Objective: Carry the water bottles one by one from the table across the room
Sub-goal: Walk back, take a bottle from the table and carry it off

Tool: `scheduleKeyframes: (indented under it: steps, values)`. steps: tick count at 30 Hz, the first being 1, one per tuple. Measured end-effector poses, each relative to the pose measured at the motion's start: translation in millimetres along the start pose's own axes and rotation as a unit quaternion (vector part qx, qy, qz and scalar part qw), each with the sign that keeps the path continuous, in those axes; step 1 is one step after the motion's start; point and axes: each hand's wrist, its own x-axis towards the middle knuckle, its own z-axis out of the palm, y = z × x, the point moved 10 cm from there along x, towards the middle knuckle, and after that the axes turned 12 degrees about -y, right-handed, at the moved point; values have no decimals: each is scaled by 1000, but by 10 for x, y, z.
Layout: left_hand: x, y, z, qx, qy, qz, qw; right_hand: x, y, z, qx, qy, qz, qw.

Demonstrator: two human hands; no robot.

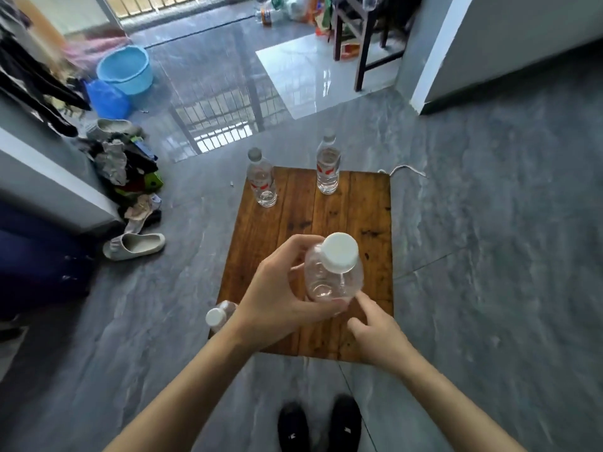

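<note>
Over the low table: one bottle in hand

Above the near half of the wooden table (303,203), the left hand (277,295) grips a clear water bottle (332,275) w/ white cap, fingers and thumb curled round its body, bottle upright and lifted off the boards. Right hand (375,334) sits just beside it, lower right, fingers loosely bent, index tip at the bottle's base, holding nothing. Two more labelled bottles stand at the far end: left one (262,181) by the far-left corner, right one (328,166) nr the far edge. A 4th bottle (219,316) shows at the near-left edge, partly hidden behind the left wrist. Black shoes (319,425) on grey tile below. Blue basin (125,68) far left, slipper (133,245) by a clothes pile
</note>
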Motion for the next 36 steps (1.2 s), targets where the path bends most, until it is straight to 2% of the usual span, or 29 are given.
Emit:
scheduleKeyframes:
  steps: [3, 6, 10, 20, 36]
  values:
    - [15, 641, -108, -14, -15, 18, 1000, -436, -331, -141, 191, -37, -6, 981]
    - [34, 1270, -119, -28, -33, 29, 999, -985, -646, -209, 431, -88, 0, 898]
    - [98, 2055, -45, -12, -49, 57, 997, -1607, -875, -394, 566, -124, -21, 815]
    - [351, 3271, 431, 15, -108, 113, 988, -2464, -786, -1205, 628, -50, -80, 773]
    - [508, 4170, 757, 17, -185, 189, 964, -3060, -888, -1682, 684, 16, -154, 713]
